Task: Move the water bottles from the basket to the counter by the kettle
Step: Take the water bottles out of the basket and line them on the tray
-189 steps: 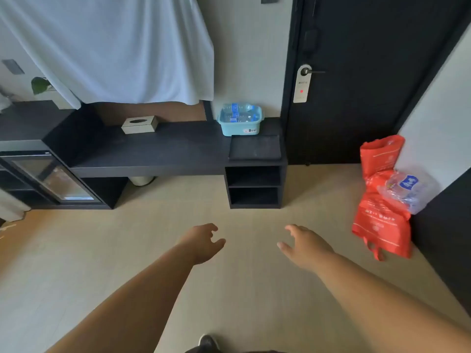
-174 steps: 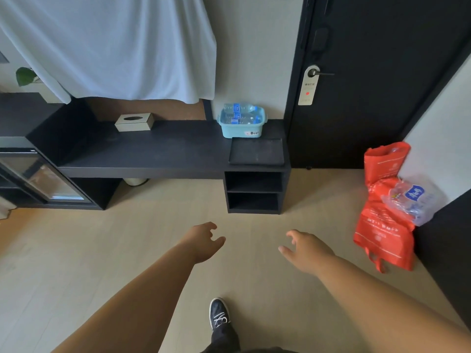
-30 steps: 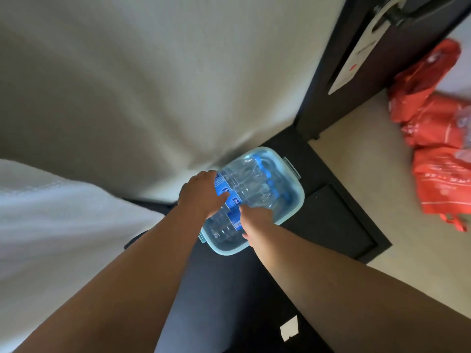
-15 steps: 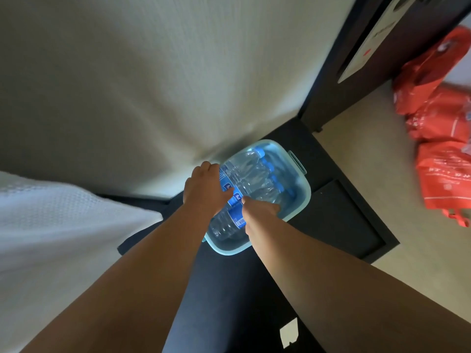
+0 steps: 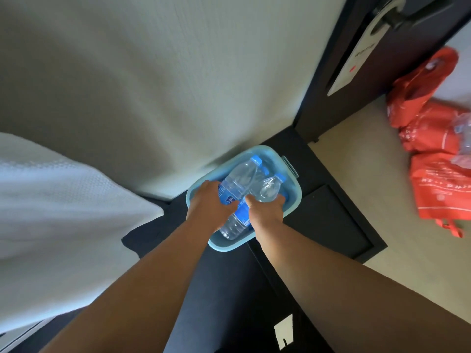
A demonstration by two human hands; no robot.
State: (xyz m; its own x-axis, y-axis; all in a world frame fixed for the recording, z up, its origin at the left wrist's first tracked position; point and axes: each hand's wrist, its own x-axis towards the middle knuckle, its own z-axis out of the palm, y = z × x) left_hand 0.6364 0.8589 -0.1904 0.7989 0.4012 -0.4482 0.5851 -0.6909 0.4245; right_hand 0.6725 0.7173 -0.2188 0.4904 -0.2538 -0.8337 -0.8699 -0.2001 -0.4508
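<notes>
Your left hand [image 5: 209, 205] and right hand [image 5: 266, 212] each curl fingers [image 5: 230, 206] round the middles of water bottles [image 5: 239, 177] in the blue basket [image 5: 293, 179] at the worktop's [image 5: 288, 141] far right corner; likely full, heavy, slick.

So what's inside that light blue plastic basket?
Clear plastic water bottles with blue caps. The left hand holds one, the right hand another; at least one more lies beneath. Hands and bottles cover the light blue plastic basket's floor, so the full count is hidden.
</notes>
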